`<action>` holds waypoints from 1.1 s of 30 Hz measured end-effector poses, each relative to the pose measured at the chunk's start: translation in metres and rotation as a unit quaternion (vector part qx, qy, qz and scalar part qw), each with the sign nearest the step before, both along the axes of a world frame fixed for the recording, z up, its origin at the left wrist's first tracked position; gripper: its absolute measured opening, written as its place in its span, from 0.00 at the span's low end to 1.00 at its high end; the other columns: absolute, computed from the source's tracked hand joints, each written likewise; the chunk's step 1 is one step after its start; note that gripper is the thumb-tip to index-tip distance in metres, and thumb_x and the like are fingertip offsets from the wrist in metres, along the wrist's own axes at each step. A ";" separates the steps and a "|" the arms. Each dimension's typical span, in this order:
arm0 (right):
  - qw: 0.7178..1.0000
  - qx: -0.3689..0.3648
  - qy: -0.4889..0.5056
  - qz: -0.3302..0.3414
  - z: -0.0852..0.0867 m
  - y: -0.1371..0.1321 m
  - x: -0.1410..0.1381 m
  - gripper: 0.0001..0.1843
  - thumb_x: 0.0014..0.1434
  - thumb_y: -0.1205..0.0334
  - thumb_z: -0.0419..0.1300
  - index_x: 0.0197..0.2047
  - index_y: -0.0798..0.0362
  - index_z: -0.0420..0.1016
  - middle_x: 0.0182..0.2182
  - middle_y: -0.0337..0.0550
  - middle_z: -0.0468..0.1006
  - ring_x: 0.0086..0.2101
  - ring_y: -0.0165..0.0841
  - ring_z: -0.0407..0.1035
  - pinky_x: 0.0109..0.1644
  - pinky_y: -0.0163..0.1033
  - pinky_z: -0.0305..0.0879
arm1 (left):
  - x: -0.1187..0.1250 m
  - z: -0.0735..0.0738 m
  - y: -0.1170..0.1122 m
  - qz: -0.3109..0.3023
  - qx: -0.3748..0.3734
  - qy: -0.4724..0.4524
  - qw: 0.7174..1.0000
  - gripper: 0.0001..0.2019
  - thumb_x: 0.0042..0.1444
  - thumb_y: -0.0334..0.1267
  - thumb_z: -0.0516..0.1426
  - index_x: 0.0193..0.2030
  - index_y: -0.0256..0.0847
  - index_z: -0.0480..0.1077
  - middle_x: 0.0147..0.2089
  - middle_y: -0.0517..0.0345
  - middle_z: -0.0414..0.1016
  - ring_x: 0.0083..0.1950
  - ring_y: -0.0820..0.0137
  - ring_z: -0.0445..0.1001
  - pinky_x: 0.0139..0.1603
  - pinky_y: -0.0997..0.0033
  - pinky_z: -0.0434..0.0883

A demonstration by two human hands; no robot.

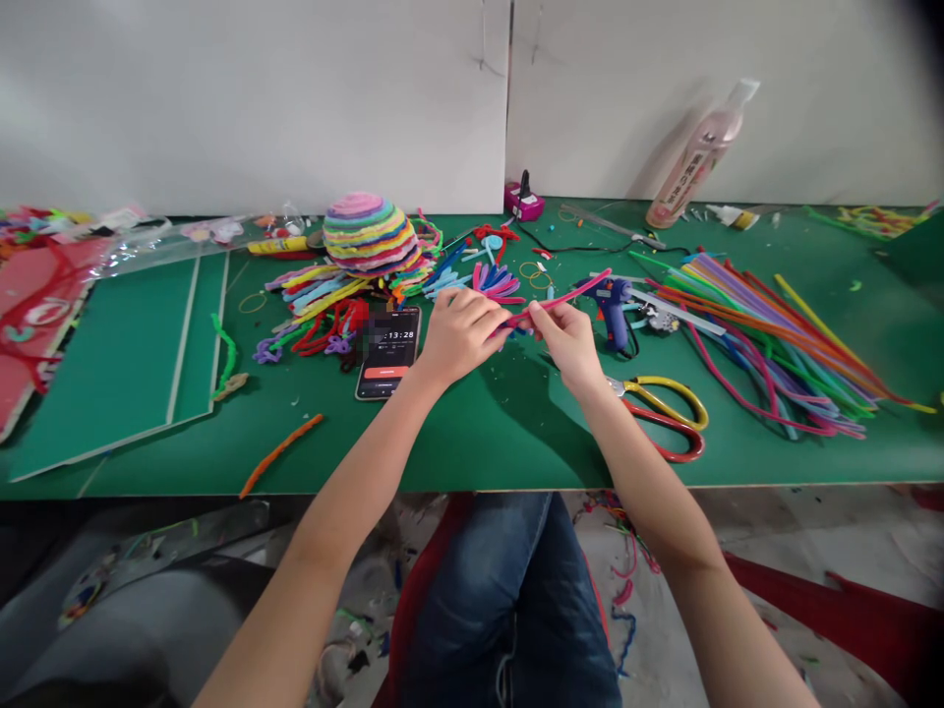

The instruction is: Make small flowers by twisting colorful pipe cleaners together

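A pink pipe cleaner (586, 286) stretches between my two hands above the green table, its free end pointing up to the right. My left hand (463, 332) is closed on its left part, palm down. Just beyond those fingers fans a bundle of pink, purple and blue pipe cleaner loops (496, 282); whether the left hand also grips it is hidden. My right hand (566, 339) pinches the pink pipe cleaner between thumb and fingers. Behind the right hand lies a blue glue gun (612, 307).
Scissors (668, 413) with yellow and red handles lie near my right forearm. Loose pipe cleaners (767, 334) spread at the right. A phone (389, 356) and a striped pipe cleaner dome (371, 234) are at the left. A pink bottle (693, 167) leans against the wall.
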State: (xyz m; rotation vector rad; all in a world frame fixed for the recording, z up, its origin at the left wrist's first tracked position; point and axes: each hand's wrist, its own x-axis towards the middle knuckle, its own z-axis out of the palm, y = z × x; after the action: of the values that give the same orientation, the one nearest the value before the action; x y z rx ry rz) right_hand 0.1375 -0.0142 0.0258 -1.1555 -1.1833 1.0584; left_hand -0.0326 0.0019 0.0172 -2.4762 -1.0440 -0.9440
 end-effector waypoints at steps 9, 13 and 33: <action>0.998 -0.013 -0.063 -0.025 -0.011 0.004 0.001 0.22 0.54 0.46 0.60 0.20 0.55 0.67 0.16 0.34 0.68 0.17 0.21 0.54 0.22 0.32 0.51 | 0.003 -0.002 0.001 0.009 -0.054 0.006 0.998 0.11 0.60 0.43 0.53 0.43 0.44 0.73 0.41 0.56 0.78 0.44 0.62 0.72 0.47 0.57 0.60; 0.998 -0.009 -0.066 -0.020 -0.015 0.006 0.001 0.22 0.53 0.45 0.60 0.20 0.55 0.66 0.16 0.35 0.69 0.18 0.22 0.56 0.23 0.33 0.51 | 0.003 -0.001 0.001 0.013 -0.083 0.006 0.996 0.11 0.60 0.42 0.53 0.43 0.44 0.73 0.41 0.55 0.78 0.45 0.62 0.72 0.48 0.56 0.59; 0.983 0.116 -0.142 0.012 -0.017 -0.002 0.000 0.06 0.51 0.60 0.63 0.31 0.53 0.77 0.32 0.41 0.78 0.27 0.26 0.65 0.32 0.35 0.63 | 0.003 0.003 0.001 0.035 -0.140 -0.044 0.989 0.03 0.55 0.37 0.56 0.33 0.41 0.70 0.35 0.57 0.74 0.44 0.62 0.71 0.47 0.59 0.59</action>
State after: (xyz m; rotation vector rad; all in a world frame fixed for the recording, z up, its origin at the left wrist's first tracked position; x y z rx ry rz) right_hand 0.1375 -0.0164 0.0092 -1.1332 -1.5049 0.7637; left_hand -0.0294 0.0026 0.0201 -2.6180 -1.3680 -0.9501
